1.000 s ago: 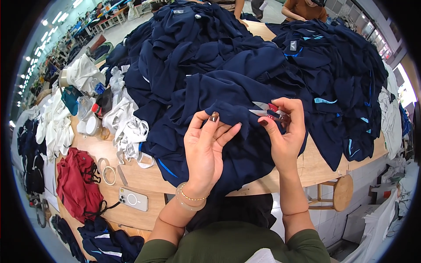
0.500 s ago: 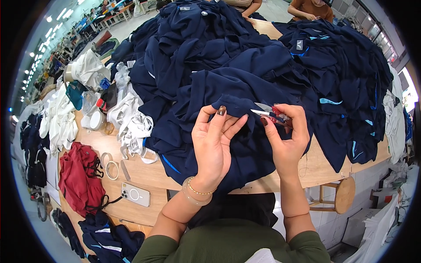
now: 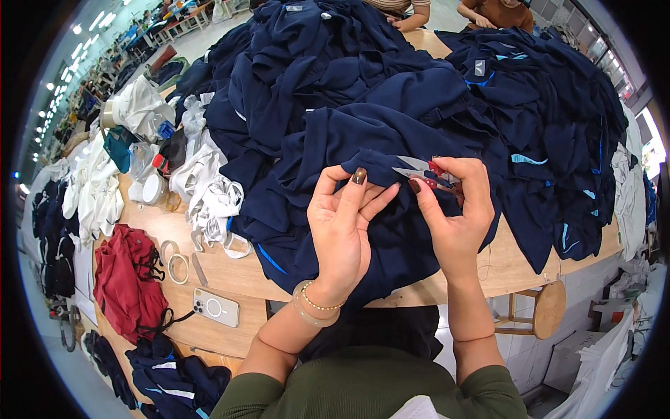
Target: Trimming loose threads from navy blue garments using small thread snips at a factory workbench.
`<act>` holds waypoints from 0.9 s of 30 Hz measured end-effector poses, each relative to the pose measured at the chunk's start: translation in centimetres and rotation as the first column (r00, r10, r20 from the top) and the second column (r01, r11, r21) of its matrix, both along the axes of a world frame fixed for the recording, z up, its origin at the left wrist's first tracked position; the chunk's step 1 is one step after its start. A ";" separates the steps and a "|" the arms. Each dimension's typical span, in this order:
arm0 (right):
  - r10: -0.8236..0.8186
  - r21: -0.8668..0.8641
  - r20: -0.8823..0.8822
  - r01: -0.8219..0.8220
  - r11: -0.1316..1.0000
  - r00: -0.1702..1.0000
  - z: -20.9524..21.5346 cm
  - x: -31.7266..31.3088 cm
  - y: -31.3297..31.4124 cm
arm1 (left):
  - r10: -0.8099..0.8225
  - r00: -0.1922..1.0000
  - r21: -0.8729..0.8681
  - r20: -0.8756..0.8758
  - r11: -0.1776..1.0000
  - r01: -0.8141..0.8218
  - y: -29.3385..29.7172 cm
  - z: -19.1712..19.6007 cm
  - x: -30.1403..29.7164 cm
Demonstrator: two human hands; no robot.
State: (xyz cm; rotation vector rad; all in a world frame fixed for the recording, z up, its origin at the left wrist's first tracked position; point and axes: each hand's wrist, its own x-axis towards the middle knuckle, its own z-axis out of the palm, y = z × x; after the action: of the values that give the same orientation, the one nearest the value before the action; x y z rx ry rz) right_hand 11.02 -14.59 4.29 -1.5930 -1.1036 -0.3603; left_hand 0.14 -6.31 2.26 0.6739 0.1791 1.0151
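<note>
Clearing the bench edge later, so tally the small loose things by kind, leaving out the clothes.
Thread snips, in the right hand: 1
Tape rolls: 2
Phone: 1
Total: 4

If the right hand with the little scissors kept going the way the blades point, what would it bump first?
The right hand aims its snips leftward. They would probably first meet the navy fold pinched by the left hand, then its thumb; depth is hard to judge.
</note>
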 end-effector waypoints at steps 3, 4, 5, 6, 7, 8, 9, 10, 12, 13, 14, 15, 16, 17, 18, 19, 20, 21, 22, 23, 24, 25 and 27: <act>0.012 0.010 -0.012 -0.012 1.000 1.000 -0.1 0.0 0.2 | 0.001 1.000 -0.005 -0.008 1.000 -0.001 0.0 0.0 0.1; 0.027 0.007 -0.022 -0.027 1.000 0.999 -0.1 0.0 0.2 | -0.001 1.000 -0.006 -0.007 1.000 0.000 0.0 -0.2 0.1; 0.043 0.007 -0.032 -0.043 0.999 0.999 -0.1 0.0 0.2 | -0.007 1.000 -0.007 0.006 1.000 0.007 -0.1 -0.2 0.1; 0.044 0.008 -0.032 -0.044 0.999 0.999 0.0 0.0 0.2 | -0.013 1.000 -0.008 0.020 1.000 0.014 -0.1 -0.2 0.0; 0.128 0.075 -0.241 -0.113 0.991 0.962 0.0 -0.1 0.2 | -0.012 1.000 -0.007 0.020 1.000 0.013 -0.1 -0.1 0.0; 0.215 0.153 -0.431 -0.163 0.975 0.876 -0.1 -0.1 0.1 | -0.017 1.000 -0.007 0.026 1.000 0.017 -0.1 -0.2 0.0; 0.293 0.243 -0.537 -0.188 0.952 0.791 0.4 -0.3 0.3 | -0.021 0.999 -0.008 0.032 1.000 0.022 -0.1 -0.2 0.1; 0.292 0.242 -0.536 -0.187 0.952 0.793 0.6 -0.1 0.2 | -0.023 0.999 -0.009 0.034 1.000 0.023 -0.1 -0.2 0.1; 0.245 0.024 -0.301 -0.249 0.968 0.922 0.8 0.2 0.0 | -0.033 0.999 -0.022 0.004 0.999 0.033 -0.1 -0.1 -0.1; 0.244 -0.012 -0.185 -0.250 0.968 0.952 1.1 -0.1 0.4 | -0.032 0.999 -0.021 0.003 0.999 0.032 -0.1 -0.2 -0.2; 0.231 -0.038 -0.131 -0.237 0.971 0.964 1.7 -0.5 0.7 | -0.032 0.999 -0.038 0.003 0.999 0.032 -0.2 -0.2 -0.2; 0.244 -0.034 -0.039 -0.246 0.969 0.969 0.9 -0.2 1.0 | -0.032 0.999 -0.054 0.004 0.998 0.032 -0.2 -0.2 -0.2; 0.256 -0.031 0.052 -0.255 0.967 0.965 0.1 0.2 1.4 | -0.035 0.999 -0.054 0.005 0.998 0.035 -0.3 -0.1 -0.1; 0.263 0.028 0.047 -0.264 0.964 0.964 0.2 0.1 1.6 | -0.044 0.999 -0.048 0.003 0.998 0.044 -0.3 0.0 0.0; 0.264 0.027 0.048 -0.265 0.964 0.963 0.2 0.2 1.7 | -0.052 0.999 -0.042 0.001 0.998 0.052 -0.2 0.0 0.0; 0.281 0.106 -0.074 -0.273 0.956 0.957 0.2 0.4 1.9 | -0.063 0.998 -0.037 0.018 0.997 0.064 -0.2 -0.3 0.0; 0.304 0.187 -0.191 -0.270 0.945 0.933 0.4 0.5 1.9 | -0.063 0.998 -0.036 0.019 0.997 0.063 -0.1 -0.3 -0.1; 0.235 0.156 -0.248 -0.201 0.967 0.940 0.8 0.7 1.6 | -0.065 0.998 -0.024 0.019 0.998 0.065 -0.1 -0.3 -0.2; 0.230 0.234 -0.319 -0.158 0.959 0.919 0.5 1.0 2.0 | -0.067 0.998 -0.012 0.020 0.998 0.068 -0.1 -0.2 -0.3; 0.201 0.169 -0.366 -0.147 0.975 0.909 0.3 1.6 1.5 | -0.062 0.998 -0.013 0.018 0.998 0.063 0.0 -0.2 -0.4; 0.168 0.102 -0.409 -0.138 0.985 0.897 0.1 2.3 1.1 | -0.054 0.999 -0.020 0.011 0.998 0.054 0.0 -0.1 -0.5; 0.227 0.183 -0.453 -0.159 0.970 0.862 -0.1 2.3 1.5 | -0.045 0.999 -0.028 0.003 0.999 0.045 0.1 -0.1 -0.6; 0.222 0.156 -0.420 -0.171 0.973 0.880 0.0 2.3 0.8 | -0.042 0.999 -0.034 0.006 0.998 0.043 0.1 -0.1 -0.5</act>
State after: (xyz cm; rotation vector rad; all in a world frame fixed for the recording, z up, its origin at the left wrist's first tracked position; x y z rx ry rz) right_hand 13.30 -13.83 4.26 -1.3565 -0.8672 0.0715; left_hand -0.39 -6.20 2.14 0.6413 0.1768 0.9708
